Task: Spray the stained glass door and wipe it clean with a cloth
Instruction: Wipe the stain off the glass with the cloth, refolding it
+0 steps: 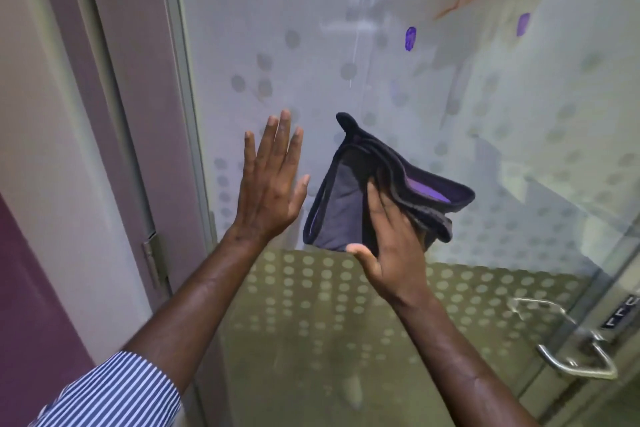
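The frosted glass door (pixel 311 55) with a dotted pattern fills the view. Two purple marker stains sit high on it, one stain (pixel 410 39) near the middle and a second stain (pixel 523 24) to its right. My left hand (pixel 268 180) is flat and open, fingers spread, against or just in front of the glass. My right hand (pixel 388 236) holds a folded dark cloth (pixel 377 184) with purple smears against the glass, below the stains. No spray bottle is in view.
A metal door handle (pixel 571 350) sticks out at the lower right. The door frame (pixel 187 114) and a hinge (pixel 152 260) run down the left, beside a white and purple wall (pixel 41 184). My striped sleeve (pixel 114 392) shows at the bottom left.
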Tool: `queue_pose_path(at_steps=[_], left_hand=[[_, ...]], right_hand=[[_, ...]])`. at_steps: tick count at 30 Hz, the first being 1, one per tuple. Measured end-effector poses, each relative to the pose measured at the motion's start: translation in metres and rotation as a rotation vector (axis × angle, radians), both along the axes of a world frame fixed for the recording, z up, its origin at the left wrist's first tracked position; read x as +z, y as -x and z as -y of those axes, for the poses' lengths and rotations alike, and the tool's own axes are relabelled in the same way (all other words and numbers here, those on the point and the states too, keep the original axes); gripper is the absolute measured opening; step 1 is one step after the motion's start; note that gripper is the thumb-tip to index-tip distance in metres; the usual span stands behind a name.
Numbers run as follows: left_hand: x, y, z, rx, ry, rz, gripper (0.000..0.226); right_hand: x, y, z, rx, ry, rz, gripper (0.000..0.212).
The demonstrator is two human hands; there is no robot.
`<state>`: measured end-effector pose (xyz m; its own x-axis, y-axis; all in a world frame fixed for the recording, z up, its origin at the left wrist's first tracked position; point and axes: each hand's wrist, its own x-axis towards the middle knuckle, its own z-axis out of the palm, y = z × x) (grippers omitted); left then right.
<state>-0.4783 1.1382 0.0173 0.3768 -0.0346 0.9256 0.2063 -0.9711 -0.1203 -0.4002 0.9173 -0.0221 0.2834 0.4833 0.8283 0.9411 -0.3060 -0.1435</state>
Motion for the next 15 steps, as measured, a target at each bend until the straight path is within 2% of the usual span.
queue_pose_path(at_steps=[3, 4, 9, 15], left_hand=[[0.001, 0.000, -0.001, -0.008, -0.009, -0.005, 0.071], [0.001, 0.000, -0.002, -0.008, -0.013, -0.009, 0.071], [0.000, 0.001, -0.004, 0.016, -0.055, -0.017, 0.073], [-0.002, -0.002, -0.008, 0.041, -0.078, -0.034, 0.076]], right_hand=[[0.012, -0.006, -0.011, -0.213, -0.217, 0.155, 0.061], [0.019, -0.009, -0.019, -0.283, -0.268, 0.192, 0.055], [0.032, -0.021, -0.039, -0.487, -0.311, 0.271, 0.054], [0.003, -0.032, -0.039, -0.478, -0.114, 0.415, 0.063]])
